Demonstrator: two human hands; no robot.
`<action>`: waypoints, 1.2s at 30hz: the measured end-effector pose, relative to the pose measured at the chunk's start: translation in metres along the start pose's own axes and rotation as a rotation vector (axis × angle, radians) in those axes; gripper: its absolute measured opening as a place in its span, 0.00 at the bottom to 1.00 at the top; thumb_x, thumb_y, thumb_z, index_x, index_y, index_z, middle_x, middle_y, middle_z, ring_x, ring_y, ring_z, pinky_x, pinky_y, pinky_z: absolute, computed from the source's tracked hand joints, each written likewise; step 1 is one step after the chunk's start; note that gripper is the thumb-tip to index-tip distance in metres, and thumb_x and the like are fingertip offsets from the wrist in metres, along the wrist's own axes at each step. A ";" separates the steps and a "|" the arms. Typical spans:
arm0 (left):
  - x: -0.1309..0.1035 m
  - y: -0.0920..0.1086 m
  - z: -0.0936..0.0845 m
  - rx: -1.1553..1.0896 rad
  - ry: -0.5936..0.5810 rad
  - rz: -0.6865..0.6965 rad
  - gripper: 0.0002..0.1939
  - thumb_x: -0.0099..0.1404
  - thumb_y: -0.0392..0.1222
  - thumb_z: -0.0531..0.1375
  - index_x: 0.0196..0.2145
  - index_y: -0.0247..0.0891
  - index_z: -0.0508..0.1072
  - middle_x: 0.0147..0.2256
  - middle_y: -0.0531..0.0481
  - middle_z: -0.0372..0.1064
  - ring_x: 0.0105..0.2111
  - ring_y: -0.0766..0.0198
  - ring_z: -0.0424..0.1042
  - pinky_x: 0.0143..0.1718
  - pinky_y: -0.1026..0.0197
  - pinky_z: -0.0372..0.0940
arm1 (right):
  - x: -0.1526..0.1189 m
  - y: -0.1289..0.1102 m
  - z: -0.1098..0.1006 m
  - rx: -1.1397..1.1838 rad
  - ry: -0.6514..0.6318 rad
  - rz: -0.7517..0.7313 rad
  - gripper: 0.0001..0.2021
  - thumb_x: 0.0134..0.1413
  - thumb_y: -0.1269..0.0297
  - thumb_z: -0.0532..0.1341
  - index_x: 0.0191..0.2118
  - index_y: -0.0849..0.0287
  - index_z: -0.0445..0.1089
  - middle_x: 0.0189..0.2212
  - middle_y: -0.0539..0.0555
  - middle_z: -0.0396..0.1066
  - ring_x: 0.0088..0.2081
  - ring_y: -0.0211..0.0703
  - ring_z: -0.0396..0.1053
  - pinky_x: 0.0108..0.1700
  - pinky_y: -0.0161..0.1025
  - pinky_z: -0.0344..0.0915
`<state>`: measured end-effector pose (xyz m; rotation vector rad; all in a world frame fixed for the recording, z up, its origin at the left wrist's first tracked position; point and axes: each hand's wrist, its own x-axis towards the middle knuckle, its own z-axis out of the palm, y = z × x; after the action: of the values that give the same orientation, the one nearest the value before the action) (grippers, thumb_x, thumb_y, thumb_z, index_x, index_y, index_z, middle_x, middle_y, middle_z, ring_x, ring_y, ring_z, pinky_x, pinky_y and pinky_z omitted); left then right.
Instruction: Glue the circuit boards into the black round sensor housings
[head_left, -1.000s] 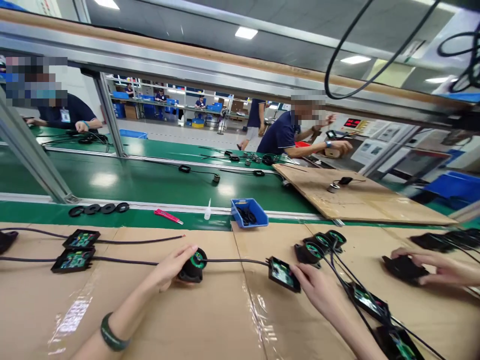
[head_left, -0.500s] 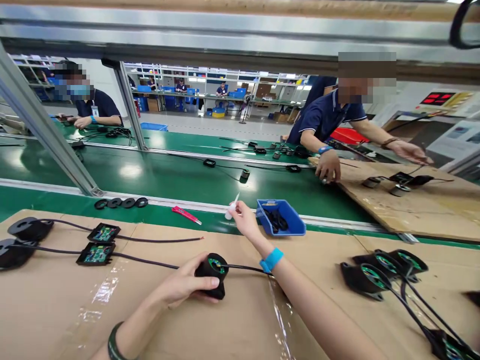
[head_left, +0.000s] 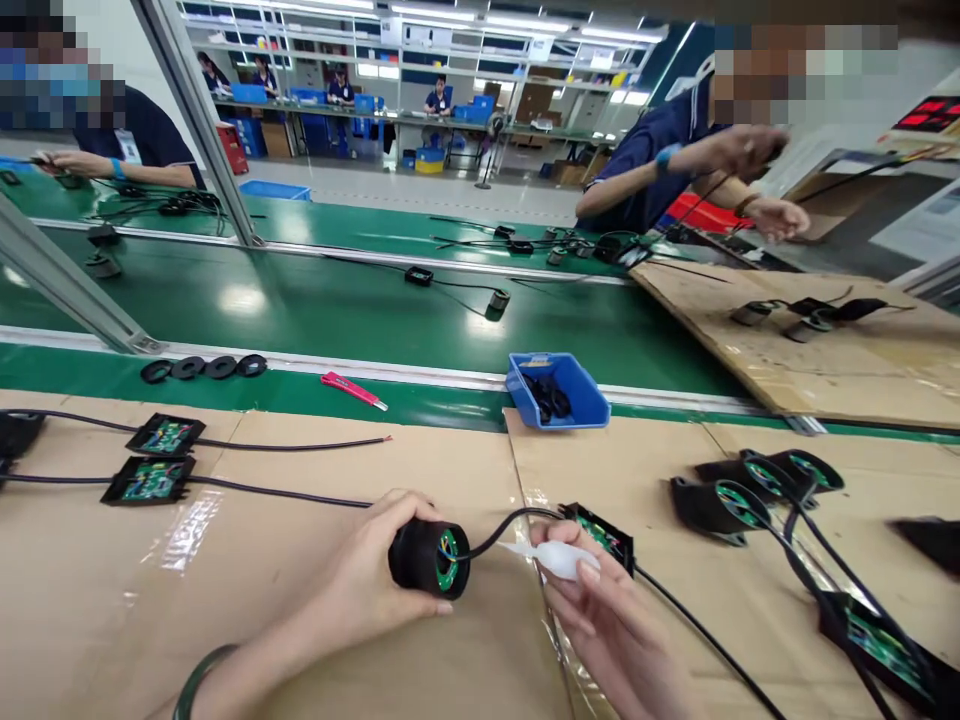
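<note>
My left hand [head_left: 375,570] is wrapped round a black cylindrical housing [head_left: 420,562], whose open end faces right and shows a green ring board and small wires. A black cable [head_left: 510,522] runs from that end to a circuit board in a black case [head_left: 600,530]. In my right hand [head_left: 600,610] is a small white squeeze bottle [head_left: 562,560], its thin tip pointing left towards the housing, just short of the cable. The bottle lies between thumb and fingers, close to the black case.
Beyond the cardboard [head_left: 300,600] are a blue bin [head_left: 559,390] of black parts, a red cutter [head_left: 352,390] and black rings [head_left: 204,368]. More housings [head_left: 739,505] stand right; cased boards [head_left: 161,435] lie left. A co-worker [head_left: 645,160] leans in across the conveyor [head_left: 337,320].
My right hand has brought the white bottle back from beside the blue bin to near the housing. The housing's open end has turned to the right. The co-worker's hands have lifted.
</note>
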<state>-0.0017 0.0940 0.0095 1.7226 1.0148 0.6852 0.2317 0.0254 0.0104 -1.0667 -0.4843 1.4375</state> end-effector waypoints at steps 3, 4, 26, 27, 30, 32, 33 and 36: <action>-0.002 0.000 0.004 0.098 0.028 0.080 0.31 0.40 0.30 0.76 0.42 0.43 0.70 0.49 0.46 0.68 0.52 0.51 0.70 0.49 0.55 0.67 | -0.006 0.004 -0.008 0.021 0.006 -0.011 0.14 0.41 0.61 0.75 0.36 0.55 0.76 0.33 0.52 0.70 0.19 0.22 0.43 0.18 0.23 0.47; -0.003 0.001 0.005 0.131 0.042 0.114 0.30 0.42 0.30 0.75 0.42 0.43 0.70 0.49 0.45 0.68 0.52 0.52 0.71 0.48 0.55 0.68 | -0.007 0.005 -0.009 0.017 0.009 -0.018 0.14 0.42 0.61 0.75 0.36 0.54 0.76 0.33 0.51 0.71 0.19 0.22 0.42 0.18 0.23 0.46; -0.006 -0.005 0.008 0.419 0.181 0.430 0.20 0.59 0.29 0.62 0.49 0.41 0.68 0.52 0.39 0.61 0.40 0.57 0.76 0.34 0.59 0.75 | -0.032 -0.005 0.019 -0.818 0.083 -0.459 0.07 0.61 0.58 0.62 0.41 0.53 0.69 0.25 0.49 0.70 0.23 0.37 0.69 0.25 0.32 0.65; -0.006 -0.005 0.008 0.424 0.184 0.439 0.20 0.59 0.29 0.62 0.49 0.41 0.68 0.52 0.39 0.61 0.40 0.57 0.76 0.34 0.59 0.75 | -0.033 -0.006 0.022 -0.871 0.093 -0.482 0.06 0.61 0.58 0.62 0.41 0.53 0.69 0.25 0.49 0.69 0.24 0.37 0.68 0.26 0.32 0.65; -0.006 -0.005 0.008 0.436 0.192 0.464 0.19 0.60 0.28 0.61 0.49 0.40 0.68 0.52 0.39 0.61 0.41 0.58 0.76 0.35 0.60 0.76 | -0.034 -0.010 0.031 -0.985 0.066 -0.570 0.05 0.61 0.60 0.61 0.40 0.54 0.70 0.26 0.50 0.70 0.24 0.39 0.68 0.27 0.35 0.65; -0.006 -0.005 0.008 0.441 0.198 0.476 0.19 0.61 0.28 0.60 0.49 0.40 0.69 0.53 0.38 0.60 0.42 0.58 0.76 0.36 0.60 0.76 | -0.033 -0.013 0.032 -1.043 0.041 -0.636 0.04 0.60 0.61 0.62 0.40 0.54 0.70 0.26 0.50 0.70 0.24 0.39 0.67 0.27 0.35 0.66; -0.006 -0.006 0.008 0.441 0.199 0.481 0.19 0.61 0.28 0.60 0.49 0.41 0.69 0.53 0.39 0.60 0.42 0.58 0.76 0.37 0.60 0.76 | -0.032 -0.014 0.032 -1.067 0.027 -0.666 0.04 0.60 0.62 0.62 0.40 0.54 0.70 0.27 0.50 0.70 0.23 0.39 0.67 0.27 0.36 0.66; -0.005 -0.007 0.007 0.443 0.201 0.496 0.20 0.61 0.27 0.59 0.49 0.41 0.69 0.53 0.39 0.61 0.44 0.58 0.75 0.38 0.60 0.76 | -0.029 -0.018 0.031 -1.134 -0.041 -0.730 0.04 0.60 0.65 0.62 0.41 0.54 0.70 0.28 0.51 0.71 0.24 0.40 0.68 0.24 0.35 0.64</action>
<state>-0.0003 0.0873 0.0008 2.3719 0.9240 1.0189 0.2124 0.0110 0.0492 -1.4747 -1.6337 0.4497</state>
